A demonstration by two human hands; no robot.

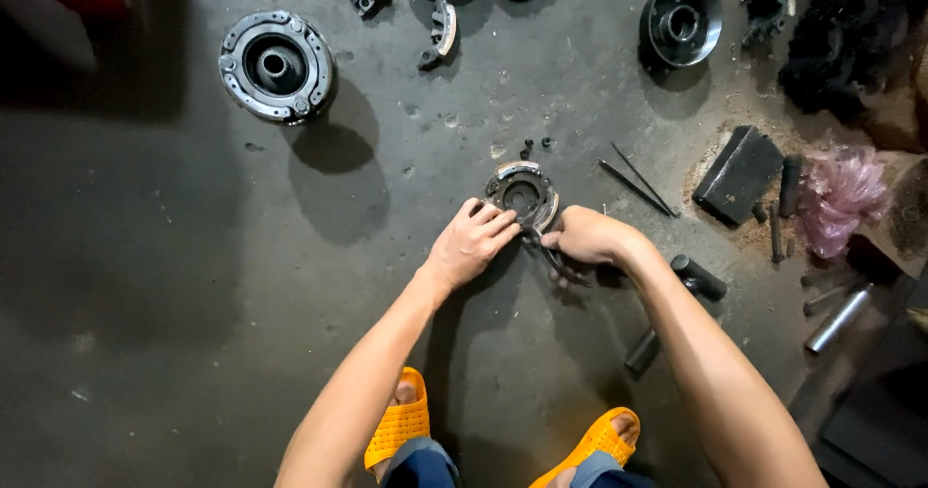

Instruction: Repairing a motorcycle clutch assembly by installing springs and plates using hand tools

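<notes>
Nearest to me, my two feet in orange sandals (pixel 398 430) stand on the dark concrete floor (pixel 145 304), with my bare forearms reaching forward above them. A black cylindrical handle (pixel 698 277) lies on the floor just beside my right forearm, and a metal tube (pixel 837 320) rests further to the right.

My left hand (pixel 471 244) has its fingers curled and pressed against the near left edge of a round clutch shoe assembly (pixel 521 194), which sits on the floor in the middle of the view. My right hand (pixel 585 236) is closed around a dark plier-like tool (pixel 553 256) whose tip meets the near right rim of that assembly; I cannot tell just how the tip bites.

Just beyond the assembly lie a few small dark bolts (pixel 535 145), and to its right two thin black rods (pixel 633 184) cross each other. Further right sit a black block (pixel 738 174) amid sawdust-coloured grit and a crumpled pink plastic bag (pixel 839 193).

Farther off, a large round clutch housing (pixel 276 65) lies at the upper left, a loose curved shoe (pixel 439 32) near the top centre, and a black bell-shaped drum (pixel 681 22) at the upper right.
</notes>
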